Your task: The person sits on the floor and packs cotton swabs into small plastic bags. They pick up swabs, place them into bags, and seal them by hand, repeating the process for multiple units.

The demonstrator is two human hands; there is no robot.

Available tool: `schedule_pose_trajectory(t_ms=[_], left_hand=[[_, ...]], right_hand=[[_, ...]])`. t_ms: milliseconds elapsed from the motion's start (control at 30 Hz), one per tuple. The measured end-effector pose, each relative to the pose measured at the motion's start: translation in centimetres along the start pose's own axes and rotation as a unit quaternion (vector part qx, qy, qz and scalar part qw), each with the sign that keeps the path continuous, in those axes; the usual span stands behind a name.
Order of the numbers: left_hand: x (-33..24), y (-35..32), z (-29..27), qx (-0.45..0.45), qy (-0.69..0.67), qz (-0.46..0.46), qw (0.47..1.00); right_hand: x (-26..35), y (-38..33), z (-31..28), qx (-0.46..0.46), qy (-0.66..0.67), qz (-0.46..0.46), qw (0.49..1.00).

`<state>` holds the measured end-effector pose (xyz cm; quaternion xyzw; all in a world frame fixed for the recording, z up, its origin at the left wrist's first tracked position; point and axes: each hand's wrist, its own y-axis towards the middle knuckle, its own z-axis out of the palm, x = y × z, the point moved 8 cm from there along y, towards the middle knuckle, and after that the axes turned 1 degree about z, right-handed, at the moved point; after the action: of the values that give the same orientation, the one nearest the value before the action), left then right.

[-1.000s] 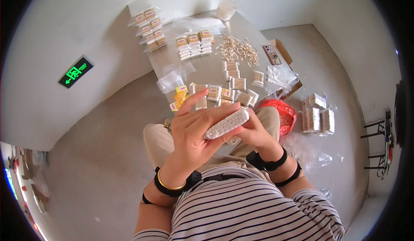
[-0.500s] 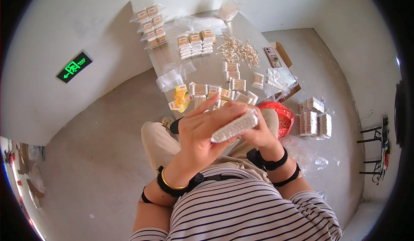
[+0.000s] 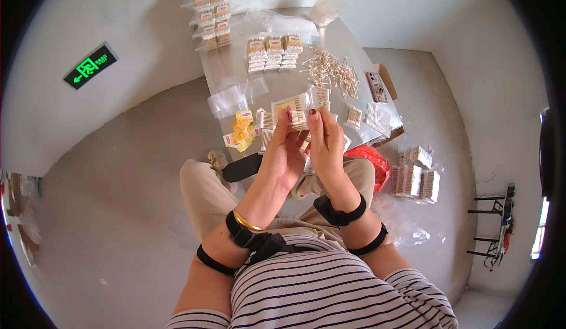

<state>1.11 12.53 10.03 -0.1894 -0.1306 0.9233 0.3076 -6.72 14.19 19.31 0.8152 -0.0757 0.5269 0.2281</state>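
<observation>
I count two bare hands, a left hand point(image 3: 282, 159) and a right hand point(image 3: 328, 149), and between them one flat clear packet of cotton swabs with a yellow card point(image 3: 283, 106). On the one grey, smooth-topped bench point(image 3: 229, 67) there are three white stacks of yellow-fronted packets point(image 3: 275, 52), one loose heap of pale swabs point(image 3: 331, 74) too tangled to number, and one decorated phone point(image 3: 375, 87). Eight yellow-fronted packets point(image 3: 221, 11) show by the wall. Elsewhere: one red plastic bag point(image 3: 374, 161), one green-and-black sign point(image 3: 90, 65), one gold-coloured bangle point(image 3: 247, 223).
</observation>
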Motion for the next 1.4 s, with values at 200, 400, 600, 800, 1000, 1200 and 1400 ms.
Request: schedule_pose_trajectory(t_ms=[200,400,600,800,1000,1200,1400], left_hand=[[-0.4,4.1,-6.3,0.011,0.126,-0.084,0.988],[-3.0,1.1,-17.7,0.002,0.158,-0.123,0.980],[-7.0,-1.3,-24.1,-0.068,0.171,-0.126,0.975],[-6.7,-0.6,-23.3,-0.053,0.185,-0.133,0.972],[-6.8,-1.0,-23.0,-0.050,0.195,-0.122,0.972],[-6.3,0.3,-18.7,-0.020,0.310,-0.092,0.946],[-6.1,2.4,-5.5,0.035,0.225,0.044,0.973]], right_hand=[[-7.4,4.8,1.8,0.036,-0.160,-0.073,0.984],[-15.1,10.2,3.1,0.047,-0.305,-0.157,0.938],[-24.9,10.1,5.0,0.112,-0.364,-0.138,0.914],[-25.2,11.6,4.7,0.063,-0.378,-0.115,0.916],[-23.3,15.2,4.1,0.046,-0.373,-0.038,0.926],[-19.9,13.1,3.1,0.046,-0.290,-0.028,0.955],[-8.6,5.0,1.0,0.048,0.115,0.072,0.990]])
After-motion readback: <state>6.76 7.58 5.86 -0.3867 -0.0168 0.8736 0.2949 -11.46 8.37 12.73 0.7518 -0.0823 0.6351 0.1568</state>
